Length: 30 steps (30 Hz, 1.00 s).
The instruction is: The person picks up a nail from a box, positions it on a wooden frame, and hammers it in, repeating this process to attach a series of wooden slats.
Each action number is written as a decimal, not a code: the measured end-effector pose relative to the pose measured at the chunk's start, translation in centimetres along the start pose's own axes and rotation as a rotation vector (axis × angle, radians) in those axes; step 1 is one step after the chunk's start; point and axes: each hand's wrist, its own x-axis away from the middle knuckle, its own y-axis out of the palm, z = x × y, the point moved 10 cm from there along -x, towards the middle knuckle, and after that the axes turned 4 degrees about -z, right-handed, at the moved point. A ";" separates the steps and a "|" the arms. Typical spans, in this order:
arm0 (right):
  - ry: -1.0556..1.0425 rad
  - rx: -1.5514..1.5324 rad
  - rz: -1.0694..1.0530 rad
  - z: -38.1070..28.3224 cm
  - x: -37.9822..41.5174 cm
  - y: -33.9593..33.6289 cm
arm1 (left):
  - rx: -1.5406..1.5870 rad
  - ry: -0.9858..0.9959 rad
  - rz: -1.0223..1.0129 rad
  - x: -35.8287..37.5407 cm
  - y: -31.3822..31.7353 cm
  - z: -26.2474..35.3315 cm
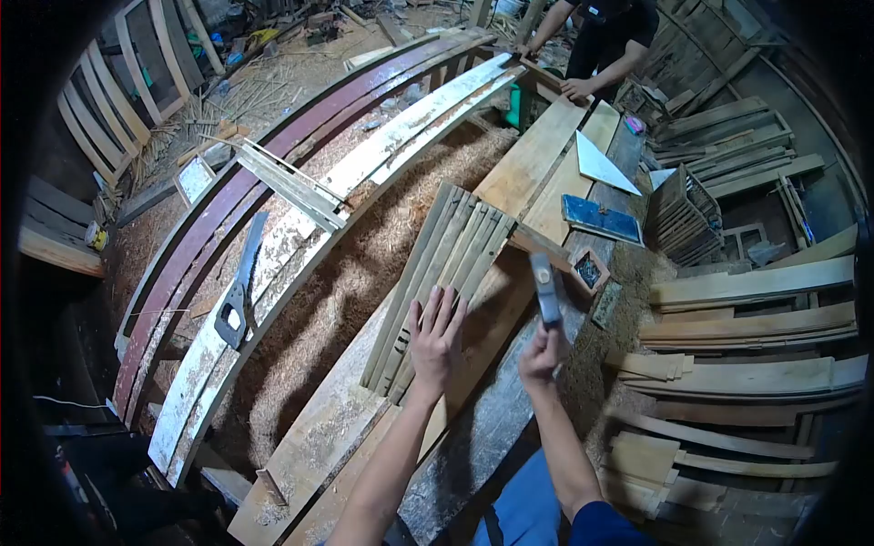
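The left hand (435, 338) is lying flat, fingers spread, pressing down on a bundle of thin wooden slats (446, 273), so it's open and not gripping anything. The slats are sitting on the long workbench planks (533, 159), running off toward 1 o'clock from the hand. The right hand (541, 357) is closed tight around a hammer (546, 289), head raised up at about 12 o'clock from the fist. A handsaw (238, 291) is lying over at 9 o'clock on the curved boards. Another person (605, 41) is leaning on the bench's far end at 1 o'clock. Sawdust (364, 264) is covering everything.
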 end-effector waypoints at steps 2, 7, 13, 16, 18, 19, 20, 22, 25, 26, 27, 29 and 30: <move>0.229 0.153 -0.190 2.5 0.1 2.6 | 0.015 -0.016 -0.016 0.0 -0.5 0.3; 0.037 0.018 0.096 -0.2 0.3 0.0 | 0.000 -0.005 -0.007 0.1 0.5 -0.2; 0.152 0.049 0.047 -0.6 -1.6 0.2 | 0.008 -0.014 -0.018 -0.2 0.2 0.0; 0.287 0.088 -0.111 1.4 -1.2 1.6 | 0.014 -0.019 -0.045 -0.3 -0.1 0.2; 0.354 0.091 -0.238 1.1 -2.0 2.2 | 0.052 -0.016 -0.047 -0.3 -0.2 0.1; 0.263 0.102 -0.126 0.5 -1.9 1.1 | 0.042 -0.013 -0.023 -1.3 0.1 -0.3; 0.161 0.008 0.043 1.1 0.2 0.4 | 0.030 -0.015 -0.004 -0.8 0.2 -0.3; 0.253 0.009 -0.027 2.6 1.3 1.5 | 0.021 -0.005 0.012 -0.4 -0.1 0.1; 0.498 0.078 -0.214 4.1 -0.3 2.5 | -0.047 -0.011 -0.028 -0.5 -0.1 0.2; 0.436 0.002 -0.077 3.2 -1.0 1.7 | -0.059 -0.011 -0.008 -1.2 0.0 -0.3; 0.405 -0.058 0.044 2.0 0.0 0.0 | -0.021 -0.023 -0.011 -0.6 -0.3 -0.1; 0.325 0.012 -0.049 3.3 2.2 2.0 | 0.032 -0.020 0.029 -0.4 -0.6 0.3; 0.450 0.030 -0.188 3.5 0.8 2.9 | 0.012 -0.018 0.012 -0.3 -0.5 0.4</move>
